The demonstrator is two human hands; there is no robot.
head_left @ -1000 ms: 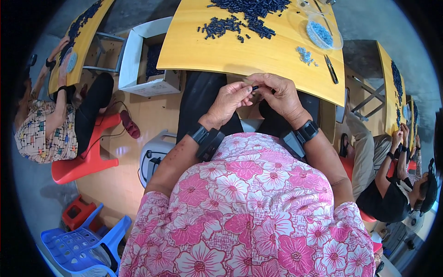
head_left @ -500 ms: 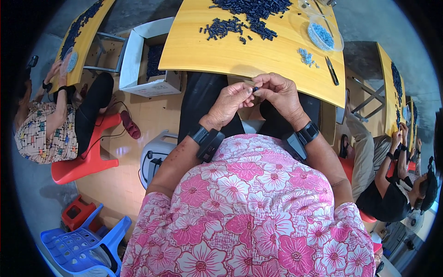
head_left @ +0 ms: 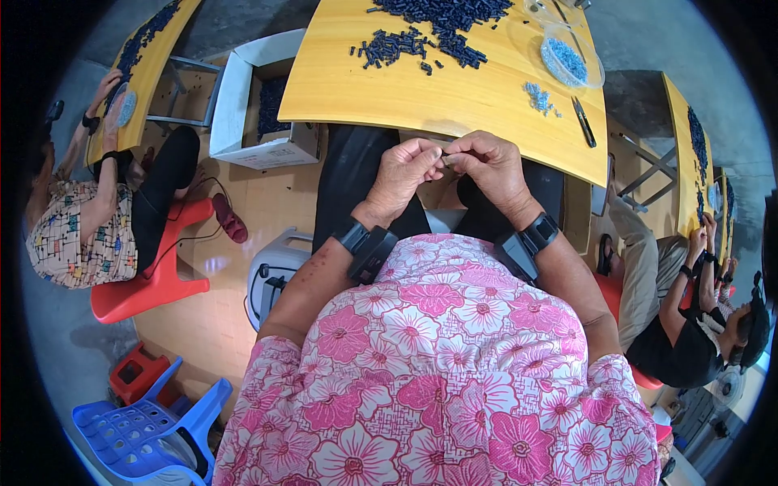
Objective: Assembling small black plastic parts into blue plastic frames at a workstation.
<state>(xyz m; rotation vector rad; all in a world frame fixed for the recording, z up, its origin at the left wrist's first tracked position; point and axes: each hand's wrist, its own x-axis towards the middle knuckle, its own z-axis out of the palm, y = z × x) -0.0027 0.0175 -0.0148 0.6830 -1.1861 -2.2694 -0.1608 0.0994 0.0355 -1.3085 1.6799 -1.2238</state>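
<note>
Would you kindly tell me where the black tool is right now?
In the head view, the black tool lies near the right edge of the table, right of the loose blue pieces.

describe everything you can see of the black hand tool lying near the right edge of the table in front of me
The black hand tool is slim and long, with a narrow end; its fine parts and exact material are too small to tell. It lies flat on the yellow table, slanting slightly, narrow end away from you and a little left. Loose light-blue pieces lie to its left, apart from it. Neither your left hand nor right hand touches it.
</note>
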